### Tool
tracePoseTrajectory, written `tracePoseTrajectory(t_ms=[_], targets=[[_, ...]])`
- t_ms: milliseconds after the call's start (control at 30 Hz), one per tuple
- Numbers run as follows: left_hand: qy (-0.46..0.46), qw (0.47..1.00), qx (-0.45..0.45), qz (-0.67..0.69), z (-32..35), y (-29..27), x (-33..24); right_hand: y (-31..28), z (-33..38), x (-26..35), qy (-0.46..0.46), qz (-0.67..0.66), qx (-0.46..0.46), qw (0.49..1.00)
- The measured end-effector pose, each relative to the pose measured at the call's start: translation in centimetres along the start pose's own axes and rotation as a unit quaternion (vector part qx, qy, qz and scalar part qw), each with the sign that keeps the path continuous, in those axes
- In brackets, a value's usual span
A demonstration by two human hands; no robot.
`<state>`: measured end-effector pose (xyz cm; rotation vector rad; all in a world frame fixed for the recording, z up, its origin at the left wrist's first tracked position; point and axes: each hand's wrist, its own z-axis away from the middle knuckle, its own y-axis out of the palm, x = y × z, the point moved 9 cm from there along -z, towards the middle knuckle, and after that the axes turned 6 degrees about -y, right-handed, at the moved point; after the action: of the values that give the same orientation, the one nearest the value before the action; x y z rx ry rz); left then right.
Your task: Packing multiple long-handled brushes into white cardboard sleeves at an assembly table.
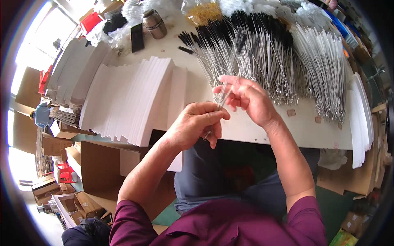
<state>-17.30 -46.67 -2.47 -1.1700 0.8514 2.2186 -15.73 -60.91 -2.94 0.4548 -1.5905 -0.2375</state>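
Note:
My left hand (201, 121) is closed around a small bunch of thin shiny wires (222, 97), whose upper ends stick out past the thumb. Below the fist, a bit of looped metal shows between the fingers. My right hand (250, 98) is at the upper ends of these wires, its fingers apart and loosely bent; whether they touch the wires is hard to make out. Just beyond both hands lies a wide pile of wire-handled brushes (254, 57), black bristles at the far end and looped handles toward me.
White foam-like sheets (127, 94) stand stacked on the table's left, with a phone (137, 38) and a metal flask (154, 24) behind. More wires (322, 69) lie to the right, near white strips (361, 119). An open cardboard box (100, 168) sits below the table edge at left.

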Motion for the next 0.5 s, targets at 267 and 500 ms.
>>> tracePoseTrajectory(t_ms=[267,500], targets=[[-0.035,0.996,0.077,-0.028,-0.7,4.5,3.8,-4.1,5.9,1.4,-0.017,-0.033,-0.129,0.991],[-0.031,0.997,0.055,-0.047,0.1,5.0,5.2,-6.9,9.9,2.7,-0.062,0.049,-0.208,0.975]])
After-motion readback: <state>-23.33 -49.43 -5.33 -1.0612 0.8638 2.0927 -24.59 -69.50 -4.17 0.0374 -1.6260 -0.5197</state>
